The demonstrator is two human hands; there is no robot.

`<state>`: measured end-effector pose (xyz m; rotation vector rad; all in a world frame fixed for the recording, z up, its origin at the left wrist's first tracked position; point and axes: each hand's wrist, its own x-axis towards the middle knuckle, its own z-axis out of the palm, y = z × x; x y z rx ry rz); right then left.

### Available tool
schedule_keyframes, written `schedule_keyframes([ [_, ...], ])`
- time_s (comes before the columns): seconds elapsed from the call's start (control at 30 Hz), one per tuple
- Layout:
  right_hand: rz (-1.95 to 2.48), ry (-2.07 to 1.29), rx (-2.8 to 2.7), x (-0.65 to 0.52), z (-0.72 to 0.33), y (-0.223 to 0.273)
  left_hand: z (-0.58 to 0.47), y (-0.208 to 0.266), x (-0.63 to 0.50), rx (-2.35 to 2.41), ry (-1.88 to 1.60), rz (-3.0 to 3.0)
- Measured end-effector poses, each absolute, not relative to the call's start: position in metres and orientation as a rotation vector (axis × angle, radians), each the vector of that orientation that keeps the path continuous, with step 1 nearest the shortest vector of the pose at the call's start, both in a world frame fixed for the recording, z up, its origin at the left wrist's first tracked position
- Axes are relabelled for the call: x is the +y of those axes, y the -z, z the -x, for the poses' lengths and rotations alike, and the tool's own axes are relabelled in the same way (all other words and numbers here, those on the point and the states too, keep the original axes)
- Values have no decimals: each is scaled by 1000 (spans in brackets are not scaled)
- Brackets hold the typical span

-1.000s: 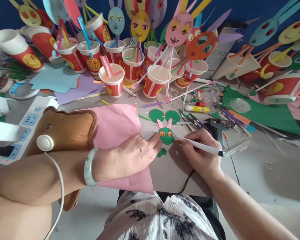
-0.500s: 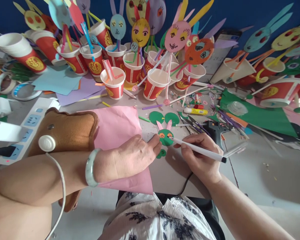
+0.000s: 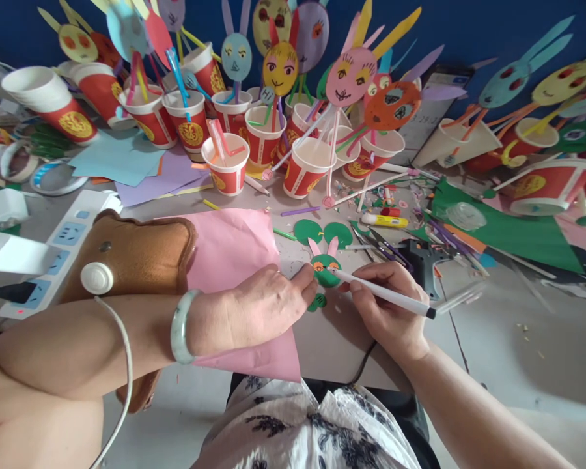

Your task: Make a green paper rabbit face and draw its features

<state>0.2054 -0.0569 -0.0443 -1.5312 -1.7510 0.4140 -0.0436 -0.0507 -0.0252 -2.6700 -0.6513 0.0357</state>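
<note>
A green paper rabbit face (image 3: 325, 279) with pink ears and orange eyes lies on the table in front of me. My left hand (image 3: 268, 303) has its fingers bent and pressed together at the left edge of the face, steadying it. Pinched in my right hand (image 3: 390, 296) is a white pen (image 3: 388, 293) with a black back end. Its tip meets the face at the right eye. Just below the face lies a small green paper piece (image 3: 317, 302) with dark writing, close to my left fingertips.
Pink paper (image 3: 234, 251) and a brown hand warmer (image 3: 141, 254) with a white cord lie left. Behind stand red paper cups (image 3: 227, 176) bearing paper rabbit faces. Two green paper circles (image 3: 338, 236), a glue stick (image 3: 385, 220), scissors (image 3: 390, 251) and a black glue gun (image 3: 424, 257) lie beyond my hands.
The whole view has shifted slightly right. The pen's back end has swung a little left in my right hand, its tip staying at the right eye. My left hand keeps its place.
</note>
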Motion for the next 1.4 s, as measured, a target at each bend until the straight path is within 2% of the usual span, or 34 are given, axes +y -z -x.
schedule_keyframes([
  [1.4,1451,-347,-1827,-56,-199,37,44,32,-49,-659,-33,2706],
])
